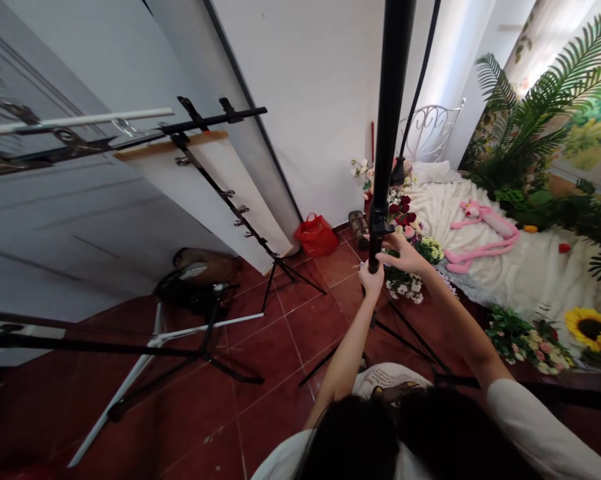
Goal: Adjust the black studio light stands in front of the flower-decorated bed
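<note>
A black light stand [394,100] rises in front of me, its pole leaving the top of the view. My left hand [372,280] is closed round the pole's lower section, beneath the joint collar. On the right side, just below that dark collar with its knob [381,225], is my right hand [404,255]. Its thumb and fingers are apart, at the pole; whether they touch it I cannot tell. A black cable with a plug-like end [397,173] hangs beside the pole. The stand's dark legs [405,330] spread over the floor below my arms.
At left, a backdrop stand [220,190] carries clipped white sheets; more stand legs [180,337] cross the red tiles. A red bag [316,235] sits by the wall. To the right are flowers [414,230], a bed with cream blanket [430,200], a pink plush toy [495,223] and palm leaves [555,100].
</note>
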Demonstrator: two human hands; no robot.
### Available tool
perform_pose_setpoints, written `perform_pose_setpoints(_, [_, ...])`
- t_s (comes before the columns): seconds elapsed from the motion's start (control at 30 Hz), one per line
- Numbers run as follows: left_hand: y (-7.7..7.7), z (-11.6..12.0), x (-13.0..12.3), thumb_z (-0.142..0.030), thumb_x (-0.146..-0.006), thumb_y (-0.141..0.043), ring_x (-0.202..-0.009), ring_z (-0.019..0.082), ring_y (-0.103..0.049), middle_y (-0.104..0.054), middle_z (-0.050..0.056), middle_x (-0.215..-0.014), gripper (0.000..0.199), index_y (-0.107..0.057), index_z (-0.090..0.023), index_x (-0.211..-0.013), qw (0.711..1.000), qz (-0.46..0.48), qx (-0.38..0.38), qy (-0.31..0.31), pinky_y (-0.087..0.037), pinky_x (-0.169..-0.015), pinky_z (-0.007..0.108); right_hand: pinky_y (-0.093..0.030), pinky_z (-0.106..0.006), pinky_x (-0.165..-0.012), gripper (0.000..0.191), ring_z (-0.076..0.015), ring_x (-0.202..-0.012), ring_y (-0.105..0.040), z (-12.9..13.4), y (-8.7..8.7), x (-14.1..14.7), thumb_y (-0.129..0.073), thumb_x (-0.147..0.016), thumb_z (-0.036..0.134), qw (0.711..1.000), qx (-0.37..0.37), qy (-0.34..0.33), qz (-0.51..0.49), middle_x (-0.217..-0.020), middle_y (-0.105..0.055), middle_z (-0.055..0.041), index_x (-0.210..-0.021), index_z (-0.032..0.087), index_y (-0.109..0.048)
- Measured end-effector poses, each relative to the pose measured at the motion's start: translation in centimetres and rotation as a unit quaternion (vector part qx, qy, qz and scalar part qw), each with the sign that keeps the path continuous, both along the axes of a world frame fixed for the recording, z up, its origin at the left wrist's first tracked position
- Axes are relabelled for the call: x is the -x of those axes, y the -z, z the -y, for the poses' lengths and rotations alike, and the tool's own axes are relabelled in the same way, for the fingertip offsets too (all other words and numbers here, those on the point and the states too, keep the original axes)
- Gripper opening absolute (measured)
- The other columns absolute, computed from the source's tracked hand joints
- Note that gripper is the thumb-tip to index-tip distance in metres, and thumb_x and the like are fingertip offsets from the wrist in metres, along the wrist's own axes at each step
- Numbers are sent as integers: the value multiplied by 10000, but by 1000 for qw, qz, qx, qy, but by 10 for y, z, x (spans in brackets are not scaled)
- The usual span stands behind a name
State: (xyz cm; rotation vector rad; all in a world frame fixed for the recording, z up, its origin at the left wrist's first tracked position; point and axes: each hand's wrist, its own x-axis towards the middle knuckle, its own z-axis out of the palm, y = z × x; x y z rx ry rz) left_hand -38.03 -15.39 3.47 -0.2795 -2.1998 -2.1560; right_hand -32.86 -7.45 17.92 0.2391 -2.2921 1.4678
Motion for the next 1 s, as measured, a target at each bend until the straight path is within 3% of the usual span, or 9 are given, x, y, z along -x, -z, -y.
perform_pose_setpoints(0.1, [2,0,0,-405,-750,-635,-578,135,-564,-599,9,-589,272,-632,-149,-657,1000,-19,-6,-6,-420,-575,229,-455,-377,-1016,477,-209,-1128,-614,-25,39,-21,-367,-968,522,998,-42,36,38,-1181,-667,-85,-1214,199,-618])
perform_pose_setpoints(0.23, [4,-2,2,-420,-739,-645,-580,134,-565,-623,26,-617,288,-630,-145,-655,999,-27,-19,-1,-432,-583,237,-415,-387,-1067,487,-225,-1189,-578,-34,97,-27,-282,-999,457,985,-149,58,67,-1221,-649,-107,-1195,187,-636])
perform_pose_setpoints(0.4, [4,-1,2,-411,-738,-637,-540,122,-529,-597,23,-587,292,-603,-149,-614,999,-28,-27,-1,-405,-542,233,-446,-416,-1018,416,-232,-1125,-604,-29,133,-17,-289,-1000,374,976,-186,67,86,-1187,-648,-134,-1215,172,-582])
perform_pose_setpoints(0.5, [3,0,1,-421,-731,-642,-536,118,-517,-587,19,-574,299,-607,-146,-618,999,-28,-25,-4,-409,-546,233,-463,-398,-980,371,-220,-1068,-620,-26,144,-9,-289,-997,327,983,-141,77,91,-1148,-656,-125,-1226,177,-539])
perform_pose_setpoints(0.67, [4,-2,2,-417,-733,-637,-537,117,-520,-598,22,-587,291,-624,-142,-639,999,-23,-32,-2,-409,-542,229,-472,-347,-963,360,-178,-1034,-625,-20,160,6,-323,-983,370,990,-6,111,85,-1082,-656,-86,-1257,195,-479])
perform_pose_setpoints(0.8, [4,-3,2,-407,-735,-638,-541,119,-527,-582,15,-574,284,-613,-149,-619,999,-19,-31,-2,-411,-540,223,-531,-290,-804,422,-154,-830,-654,-21,162,19,-451,-925,387,976,84,157,126,-919,-667,-56,-1285,167,-468])
perform_pose_setpoints(0.93, [2,-3,1,-402,-732,-641,-539,117,-519,-559,3,-555,284,-602,-149,-609,1000,-14,-23,-6,-407,-541,223,-516,-264,-766,298,-162,-809,-644,-30,139,45,-652,-766,249,935,1,261,242,-941,-688,-82,-1042,136,-642])
perform_pose_setpoints(1.0, [1,-3,1,-401,-736,-634,-543,118,-519,-566,4,-569,276,-610,-146,-632,1000,-10,-21,-6,-410,-546,226,-496,-244,-729,247,-167,-785,-646,-33,126,59,-689,-696,170,911,-62,268,308,-880,-701,-73,-941,137,-685])
